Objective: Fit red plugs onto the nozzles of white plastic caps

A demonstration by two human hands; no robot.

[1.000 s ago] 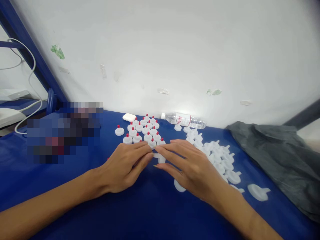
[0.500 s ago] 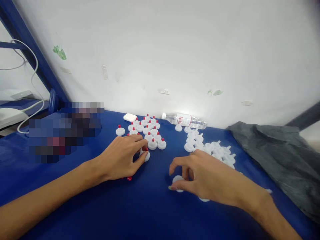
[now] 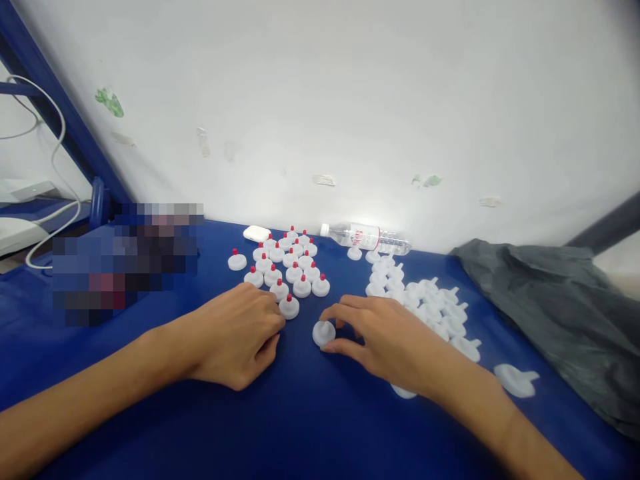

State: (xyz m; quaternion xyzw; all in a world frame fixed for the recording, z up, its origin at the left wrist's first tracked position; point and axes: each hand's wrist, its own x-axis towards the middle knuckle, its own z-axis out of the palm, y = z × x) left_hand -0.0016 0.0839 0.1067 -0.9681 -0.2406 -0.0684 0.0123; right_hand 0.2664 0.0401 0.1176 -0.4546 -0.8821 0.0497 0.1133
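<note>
My right hand (image 3: 370, 333) pinches a white nozzle cap (image 3: 324, 335) by its rim between thumb and fingers, its spout pointing up without a red tip. My left hand (image 3: 237, 337) is closed with its fingers curled down at the table; whatever they hold is hidden under the hand. Just beyond its knuckles stands a white nozzle cap with a red tip (image 3: 289, 307). Several more red-tipped caps (image 3: 302, 286) stand grouped behind it. Plain white nozzle caps (image 3: 430, 310) without tips lie in a cluster beyond and beside my right hand.
A clear plastic bottle (image 3: 367, 237) lies along the wall, beside a small white case (image 3: 257, 233). Dark grey plastic sheeting (image 3: 540, 313) covers the table's right side. One loose nozzle cap (image 3: 517, 381) lies near it. A white cable (image 3: 64, 133) hangs at the left.
My left hand has let go of a red-tipped cap, now standing alone, and has drawn back towards me. My right hand has moved left, bringing a plain white cap with it.
</note>
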